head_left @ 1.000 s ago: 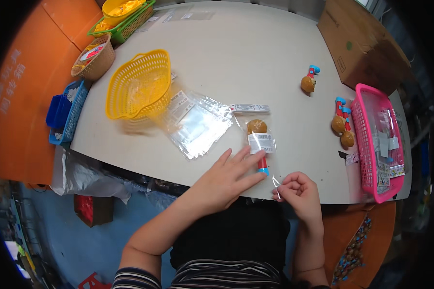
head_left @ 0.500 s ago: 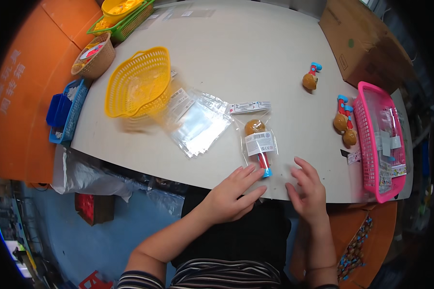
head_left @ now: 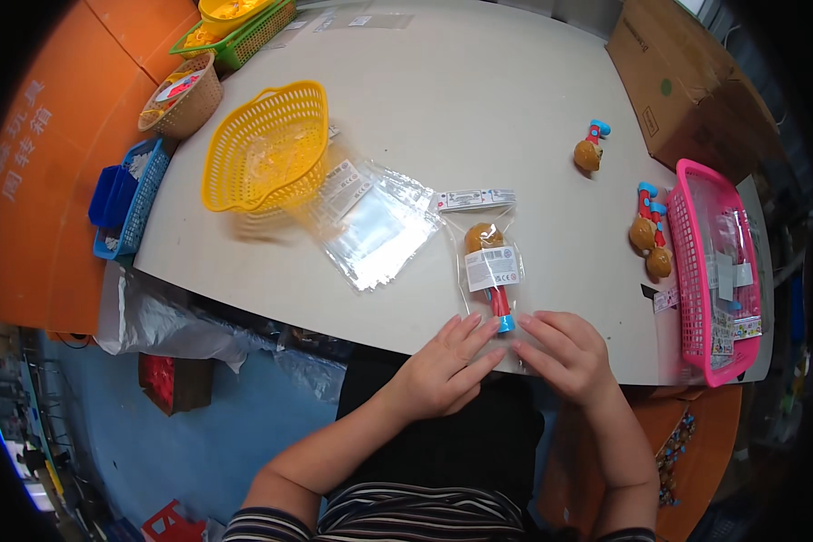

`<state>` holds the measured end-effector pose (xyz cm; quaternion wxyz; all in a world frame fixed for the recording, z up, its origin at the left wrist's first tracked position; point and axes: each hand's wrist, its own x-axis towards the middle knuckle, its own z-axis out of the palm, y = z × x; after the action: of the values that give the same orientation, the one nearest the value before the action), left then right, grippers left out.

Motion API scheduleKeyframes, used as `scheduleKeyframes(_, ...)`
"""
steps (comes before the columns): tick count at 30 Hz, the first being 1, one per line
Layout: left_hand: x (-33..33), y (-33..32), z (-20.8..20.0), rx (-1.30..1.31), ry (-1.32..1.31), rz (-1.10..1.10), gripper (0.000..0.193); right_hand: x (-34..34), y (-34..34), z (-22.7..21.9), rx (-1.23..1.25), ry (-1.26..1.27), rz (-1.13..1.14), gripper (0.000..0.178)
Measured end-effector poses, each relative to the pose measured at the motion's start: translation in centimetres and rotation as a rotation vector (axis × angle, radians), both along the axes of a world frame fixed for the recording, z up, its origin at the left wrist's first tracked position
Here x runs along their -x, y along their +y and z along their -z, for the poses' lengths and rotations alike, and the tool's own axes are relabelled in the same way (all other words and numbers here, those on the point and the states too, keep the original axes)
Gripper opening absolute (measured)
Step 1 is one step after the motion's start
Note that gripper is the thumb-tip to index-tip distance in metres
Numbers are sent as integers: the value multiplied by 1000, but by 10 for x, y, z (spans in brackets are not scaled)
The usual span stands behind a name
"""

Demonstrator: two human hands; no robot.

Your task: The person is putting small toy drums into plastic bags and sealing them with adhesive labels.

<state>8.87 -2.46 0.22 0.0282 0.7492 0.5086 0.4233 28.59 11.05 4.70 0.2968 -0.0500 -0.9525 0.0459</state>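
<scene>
A clear plastic bag (head_left: pixel 458 263) with a printed header and a white label lies near the table's front edge. Inside it is a toy (head_left: pixel 485 236) with a round brown head, a red stem and a blue end. My left hand (head_left: pixel 444 372) rests at the bag's lower left, fingers stretched out beside the blue end. On the other side, my right hand (head_left: pixel 571 358) has its fingers extended at the lower right of the bag. Neither hand is wrapped round anything. The bag's bottom edge is partly hidden by my fingers.
Flat clear bags (head_left: pixel 384 239) lie left of centre, beside a tilted yellow basket (head_left: pixel 221 167). At the right are loose toys (head_left: pixel 587 156), a pink basket (head_left: pixel 691 271) with packaged items and a cardboard box (head_left: pixel 686 99). A beige basket (head_left: pixel 194 104) and blue basket (head_left: pixel 144 194) line the left edge.
My right hand has moved left and come to the bag's lower right. My left hand stays at the lower left. The surroundings have shifted slightly in the view.
</scene>
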Motion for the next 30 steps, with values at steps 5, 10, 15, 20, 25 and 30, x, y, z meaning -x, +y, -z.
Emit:
scheduleKeyframes(5, -14, -2, 13, -11, -107, -113, 33, -4, 2, 3, -17, 8, -21, 19)
scheduleKeyframes(10, -16, 0, 16, -136, -80, -115, 30, -9, 3, 6, -39, 16, -24, 13)
scheduleKeyframes(15, -16, -3, 23, -180, -27, -95, 29, -9, 2, 6, -49, 27, -48, 13)
scheduleKeyframes(20, -9, -6, 23, -149, -25, -35, 27, -11, 3, 4, -29, 13, -62, 13)
scheduleKeyframes(25, 3, -15, 18, -38, -46, -76, 26, -16, 4, 11, 90, -5, -60, 14)
scheduleKeyframes(30, 1, -21, -2, 81, -98, -132, 25, -13, 0, 6, 238, -10, -26, 19)
